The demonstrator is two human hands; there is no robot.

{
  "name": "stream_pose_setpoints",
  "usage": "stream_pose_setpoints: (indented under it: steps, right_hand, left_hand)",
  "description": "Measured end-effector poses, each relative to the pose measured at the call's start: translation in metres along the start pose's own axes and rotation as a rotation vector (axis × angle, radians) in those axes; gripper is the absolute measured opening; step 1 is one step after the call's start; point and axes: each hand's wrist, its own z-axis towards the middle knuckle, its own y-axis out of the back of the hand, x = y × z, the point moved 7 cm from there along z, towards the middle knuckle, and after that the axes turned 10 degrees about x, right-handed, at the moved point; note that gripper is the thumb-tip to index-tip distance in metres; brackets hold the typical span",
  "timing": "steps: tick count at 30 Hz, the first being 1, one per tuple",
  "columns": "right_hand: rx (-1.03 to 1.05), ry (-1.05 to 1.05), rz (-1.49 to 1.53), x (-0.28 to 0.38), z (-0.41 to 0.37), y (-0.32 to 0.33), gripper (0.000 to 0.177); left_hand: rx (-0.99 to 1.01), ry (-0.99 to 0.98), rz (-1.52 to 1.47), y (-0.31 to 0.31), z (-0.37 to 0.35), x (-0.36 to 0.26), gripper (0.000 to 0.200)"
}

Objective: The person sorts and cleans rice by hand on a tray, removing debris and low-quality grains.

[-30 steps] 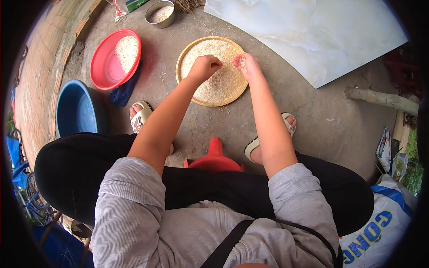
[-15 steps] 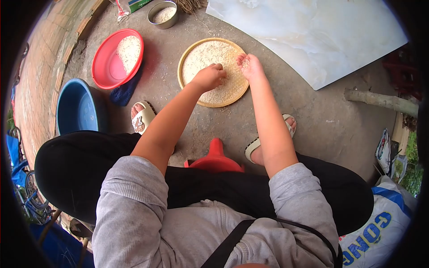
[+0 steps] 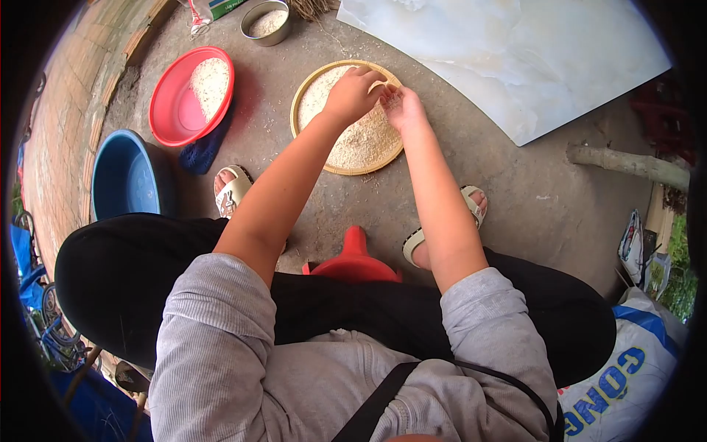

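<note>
On the concrete floor (image 3: 515,191), a pale marbled sheet (image 3: 515,66) spreads at far right. Left of it, the woven tray (image 3: 296,110) lies flat beyond the feet (image 3: 223,181), its rim probably keeping the whitish grain (image 3: 364,140) in. Farther left, a red basin (image 3: 171,118) holds more grain banked to one side, with a blue basin (image 3: 136,180) nearer and a metal bowl (image 3: 269,37) of grain farther off. Over the tray, the left hand (image 3: 353,96) arches back-up, fingers bent toward the other palm; whether they pinch anything, I cannot tell. Palm up, the right hand (image 3: 403,112) curls its fingers loosely, seemingly cupped so the few grains there stay put
</note>
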Motion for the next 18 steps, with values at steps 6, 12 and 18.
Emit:
stream_pose_setpoints:
  steps: [6,12,18]
  right_hand:
    - [-0.038,0.006,-0.040,0.013,0.012,0.024,0.026]
    - [-0.076,0.052,-0.190,0.015,0.012,0.024,0.024]
    - [-0.011,0.010,-0.158,0.005,0.005,0.003,0.022]
  left_hand:
    - [0.283,-0.136,0.169,-0.067,-0.037,0.020,0.026]
    - [0.120,0.090,-0.248,-0.046,-0.020,0.033,0.011]
    - [0.101,-0.020,-0.178,-0.015,0.015,0.004,0.024]
